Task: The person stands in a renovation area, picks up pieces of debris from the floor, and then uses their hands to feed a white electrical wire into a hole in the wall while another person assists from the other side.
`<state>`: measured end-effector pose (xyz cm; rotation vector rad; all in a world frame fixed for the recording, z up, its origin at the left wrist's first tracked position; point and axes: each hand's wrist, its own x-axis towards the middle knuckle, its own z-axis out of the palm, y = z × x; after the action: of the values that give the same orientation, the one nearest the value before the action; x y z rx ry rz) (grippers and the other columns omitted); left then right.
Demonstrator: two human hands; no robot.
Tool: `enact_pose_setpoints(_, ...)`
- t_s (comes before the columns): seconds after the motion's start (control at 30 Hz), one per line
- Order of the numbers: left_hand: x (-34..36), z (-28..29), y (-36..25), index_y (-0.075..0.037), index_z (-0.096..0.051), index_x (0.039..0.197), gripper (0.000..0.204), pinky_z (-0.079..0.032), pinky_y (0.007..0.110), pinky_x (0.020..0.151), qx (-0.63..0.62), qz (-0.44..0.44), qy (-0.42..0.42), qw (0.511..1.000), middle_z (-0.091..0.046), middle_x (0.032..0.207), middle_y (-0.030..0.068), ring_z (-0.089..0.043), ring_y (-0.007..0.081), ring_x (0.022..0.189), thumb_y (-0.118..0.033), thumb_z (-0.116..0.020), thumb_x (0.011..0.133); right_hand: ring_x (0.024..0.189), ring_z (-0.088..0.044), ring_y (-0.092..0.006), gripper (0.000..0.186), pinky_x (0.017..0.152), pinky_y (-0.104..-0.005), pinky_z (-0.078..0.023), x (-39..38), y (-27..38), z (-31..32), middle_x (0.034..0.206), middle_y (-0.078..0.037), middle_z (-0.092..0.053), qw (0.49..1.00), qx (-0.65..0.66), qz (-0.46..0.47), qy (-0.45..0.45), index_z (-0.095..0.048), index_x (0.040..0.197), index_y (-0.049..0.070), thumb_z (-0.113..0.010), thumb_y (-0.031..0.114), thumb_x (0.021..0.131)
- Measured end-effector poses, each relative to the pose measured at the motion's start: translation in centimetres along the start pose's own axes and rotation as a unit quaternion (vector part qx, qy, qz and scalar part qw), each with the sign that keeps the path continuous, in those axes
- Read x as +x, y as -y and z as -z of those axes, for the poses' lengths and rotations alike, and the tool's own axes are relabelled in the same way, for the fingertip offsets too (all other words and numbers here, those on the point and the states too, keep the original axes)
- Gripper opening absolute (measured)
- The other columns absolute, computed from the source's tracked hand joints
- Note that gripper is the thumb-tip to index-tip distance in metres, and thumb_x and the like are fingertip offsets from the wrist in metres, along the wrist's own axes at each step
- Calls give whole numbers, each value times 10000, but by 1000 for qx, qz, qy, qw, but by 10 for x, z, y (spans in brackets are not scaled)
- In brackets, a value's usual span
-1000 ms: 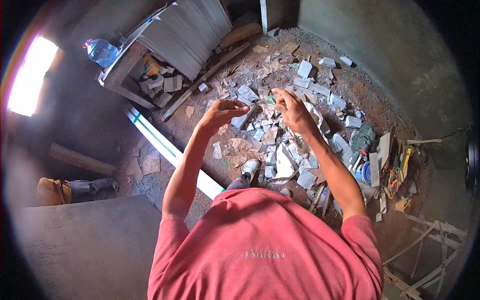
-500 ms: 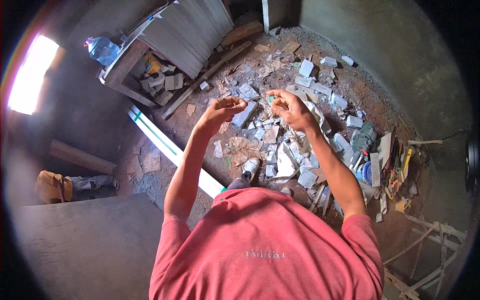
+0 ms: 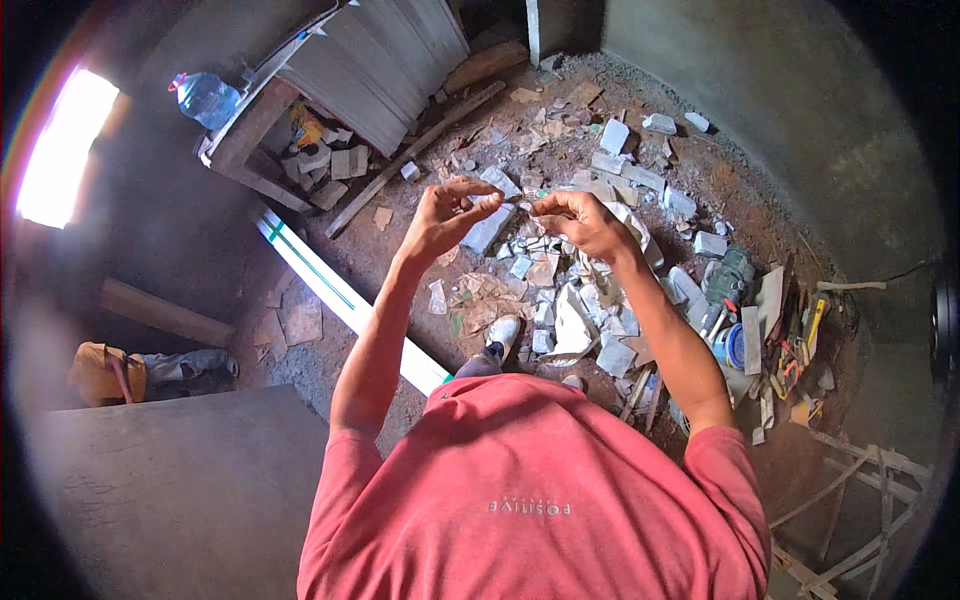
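Hard to make out, right in the grip: a tiny thin dark thing [image 3: 516, 198]. Pinched narrow on one end with the left hand [image 3: 447, 218]; at the other end, with the right hand [image 3: 583, 224], cannot tell if pinched or just touched. Below the grip, mostly hidden by a soft red shirt [image 3: 530, 465], just the tip of a shoe [image 3: 573, 383]. Past the grip, a bit right, rough, chalky white blocks [image 3: 613, 136]. Down to its left, one long, smooth white strip [image 3: 345, 306], partly under the left arm [image 3: 375, 345]. Far left, one clear round bottle [image 3: 207, 101]. Far right, one round blue bucket [image 3: 736, 346].
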<state>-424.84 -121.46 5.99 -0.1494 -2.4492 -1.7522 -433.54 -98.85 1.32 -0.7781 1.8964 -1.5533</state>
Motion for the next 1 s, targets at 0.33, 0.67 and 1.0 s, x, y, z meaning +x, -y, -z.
enact_pose_setpoints(0.33, 4, 0, 6, 5, -687, 836, 249, -264, 229, 496, -43, 34, 11, 998, -516, 639, -25, -345, 52, 555, -199, -544, 839, 789, -562, -82, 265, 726, -235, -465, -5, 1, 4, 929, -30, -626, 996, 89, 5, -8, -610, 1067, -13, -635, 154, 862)
enact_pose_setpoints(0.67, 4, 7, 22, -19, -693, 889, 175, -317, 212, 537, -255, 128, 69, 956, -610, 719, -18, -409, 52, 582, -159, -636, 801, 634, -531, -45, 275, 561, -210, -450, -16, 13, 18, 767, 28, -589, 989, 144, -7, 23, -635, 1070, -12, -663, 160, 857)
enact_pose_setpoints(1.0, -3, 10, 15, -45, -695, 943, 164, -417, 203, 652, -180, 79, 39, 980, -665, 844, -12, -549, 49, 732, -126, -724, 804, 582, -505, -37, 238, 527, -186, -418, -25, 9, 26, 729, 33, -583, 983, 179, 0, 35, -652, 1054, -1, -668, 114, 845)
